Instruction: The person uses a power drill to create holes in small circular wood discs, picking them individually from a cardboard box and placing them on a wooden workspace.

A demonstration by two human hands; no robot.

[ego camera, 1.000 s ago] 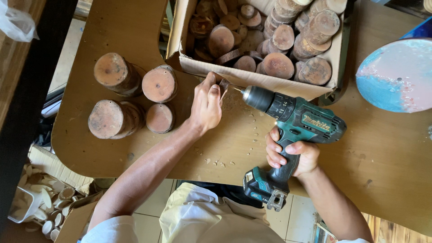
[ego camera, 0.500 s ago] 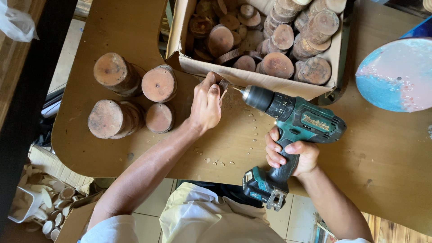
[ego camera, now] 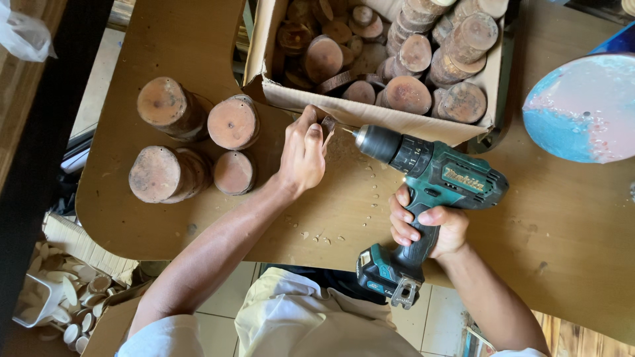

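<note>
- Drilling under way: right hand (ego camera: pixel 430 228) wraps its grip closed around the teal cordless drill (ego camera: pixel 423 178), bit tip against a small wood piece (ego camera: pixel 328 127).
- Left hand (ego camera: pixel 303 155) pinches that piece on edge upon the tabletop (ego camera: pixel 569 218), just before the cardboard box (ego camera: pixel 370 116).
- Done, seemingly: four stacks of wood discs (ego camera: pixel 192 135) at left.
- Left: many wood rounds (ego camera: pixel 410 56) fill the box.

A small woodworking workshop is shown. A plywood workbench (ego camera: pixel 198 218) scattered with wood chips fills the view. At twelve o'clock a cardboard box (ego camera: pixel 278 86) is packed with sawn log slices (ego camera: pixel 407 94); at ten o'clock four round log sections (ego camera: pixel 233 123) are stood. A cordless drill (ego camera: pixel 430 178) is held at centre.
</note>
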